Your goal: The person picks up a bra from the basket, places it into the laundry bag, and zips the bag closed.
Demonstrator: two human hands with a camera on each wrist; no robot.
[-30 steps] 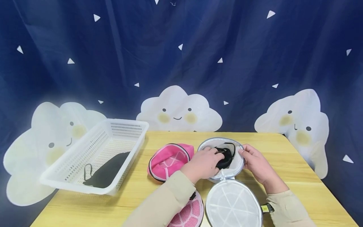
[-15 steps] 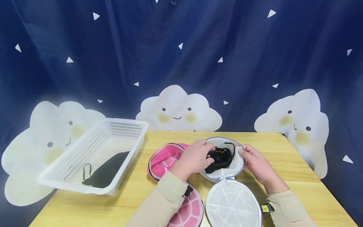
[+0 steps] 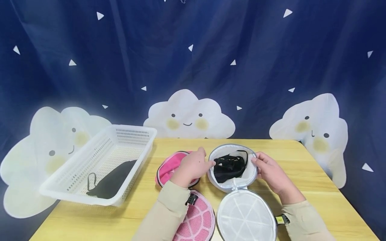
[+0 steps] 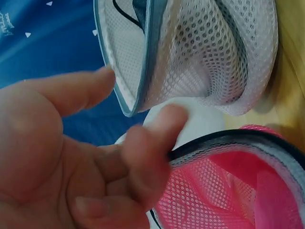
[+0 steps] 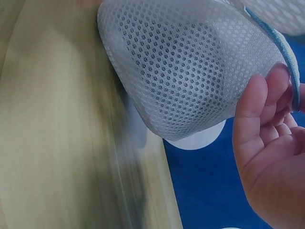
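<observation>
A white mesh laundry bag (image 3: 253, 179) stands with its round mouth unzipped, its lid (image 3: 246, 216) folded down toward the front. Inside lies a bundled black garment (image 3: 230, 170) with a thin strap looping up. My right hand (image 3: 272, 174) pinches the bag's right rim between thumb and fingers, as the right wrist view also shows. My left hand (image 3: 193, 167) holds nothing; its fingers are loosely bent. Its thumb points at the white bag's left rim, while the hand hovers over a pink mesh laundry bag (image 3: 164, 172), partly hiding its opening.
A white plastic basket (image 3: 72, 197) at the left holds another dark garment (image 3: 113, 182) with a thin strap. The pink bag's round lid (image 3: 197, 219) lies folded out in front, beside the white lid. Behind the wooden table (image 3: 289, 150) hangs a dark blue curtain (image 3: 193, 67).
My left hand has drawn out of the white bag, let go of the black garment and moved left over the pink bag. My right hand keeps its place at the rim.
</observation>
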